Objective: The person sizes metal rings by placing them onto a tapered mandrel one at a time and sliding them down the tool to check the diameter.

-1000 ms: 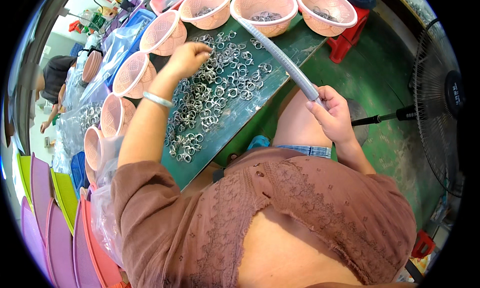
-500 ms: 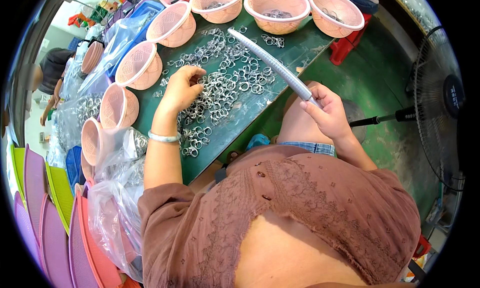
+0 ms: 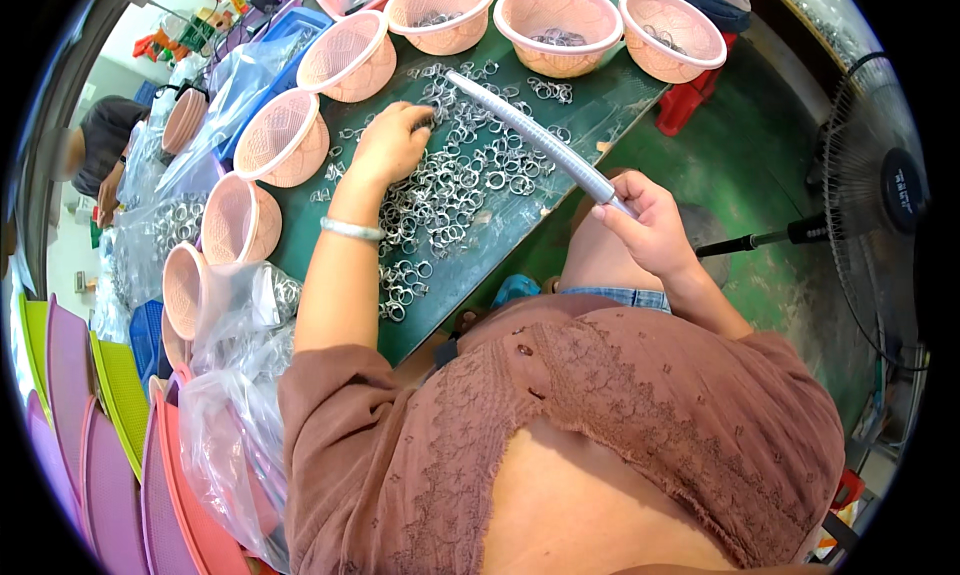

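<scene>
My right hand [image 3: 650,225] grips the thick end of a grey ring mandrel [image 3: 535,135], a long tapered stick with marks along it. Its thin tip points up and left, over a heap of silver-coloured finger rings [image 3: 435,200] on the green table [image 3: 470,290]. At the left side of that heap, my left hand [image 3: 392,143] hovers with curled fingers, thumb drawn toward the forefinger. Whatever it may hold is too small or hidden to make out. A pale bangle [image 3: 352,229] circles the left wrist.
Pink baskets [image 3: 282,137] curve along the table's left and far edges; a far basket [image 3: 557,63] holds rings. Clear plastic bags [image 3: 235,395] and coloured baskets [image 3: 110,475] crowd the left. A standing fan [image 3: 880,200] is at right. Another person [image 3: 108,135] is at far left.
My left hand has moved up and right across the rings, its fingers more closed. The mandrel in my right hand has shifted slightly left at its tip.
</scene>
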Tool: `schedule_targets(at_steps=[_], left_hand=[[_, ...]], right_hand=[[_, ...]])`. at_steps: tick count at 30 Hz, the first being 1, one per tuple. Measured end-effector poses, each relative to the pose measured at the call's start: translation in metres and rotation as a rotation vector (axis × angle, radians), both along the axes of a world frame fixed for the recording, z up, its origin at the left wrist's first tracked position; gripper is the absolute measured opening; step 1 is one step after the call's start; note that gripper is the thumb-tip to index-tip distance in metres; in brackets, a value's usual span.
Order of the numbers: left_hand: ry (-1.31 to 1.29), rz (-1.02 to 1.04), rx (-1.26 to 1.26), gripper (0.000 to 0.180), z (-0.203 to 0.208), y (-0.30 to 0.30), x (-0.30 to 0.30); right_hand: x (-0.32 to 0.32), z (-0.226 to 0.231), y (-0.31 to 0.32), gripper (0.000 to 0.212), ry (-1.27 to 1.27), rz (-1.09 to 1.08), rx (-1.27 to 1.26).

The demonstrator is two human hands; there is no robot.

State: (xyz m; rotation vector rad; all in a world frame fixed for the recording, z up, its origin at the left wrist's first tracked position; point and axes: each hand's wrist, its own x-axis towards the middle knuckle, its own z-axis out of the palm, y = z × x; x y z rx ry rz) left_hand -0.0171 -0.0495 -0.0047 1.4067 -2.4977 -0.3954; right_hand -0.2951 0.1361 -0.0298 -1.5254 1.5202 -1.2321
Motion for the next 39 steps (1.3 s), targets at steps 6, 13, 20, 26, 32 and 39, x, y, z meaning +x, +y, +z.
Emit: schedule_targets(at_steps=[6,13,20,26,32,39], left_hand=[[-0.057,0.207,0.147,0.022,0.024,0.021,0.004],[0.039,-0.001,-0.198,0.043,-0.006,-0.002,-0.009],[0.069,0.042,0.015,0.012,0.01,-0.001,-0.001],[0.265,0.379,-0.043,0.019,-0.003,-0.011,0.024],[0.108,0.096,-0.07,0.032,-0.007,-0.003,0.027],[0.416,0.167,-0.087,0.015,-0.015,0.001,0.028]], right_hand=[[-0.005,-0.004,-0.003,0.019,-0.011,0.0,-0.049],[0.004,-0.002,-0.009,0.02,-0.012,0.025,0.029],[-0.003,-0.008,-0.011,0.02,0.045,-0.001,-0.027],[-0.003,-0.011,-0.012,0.021,-0.008,-0.007,-0.002],[0.007,-0.006,-0.012,0.017,-0.239,0.067,0.049],[0.0,-0.01,-0.015,0.015,-0.06,0.074,0.046]])
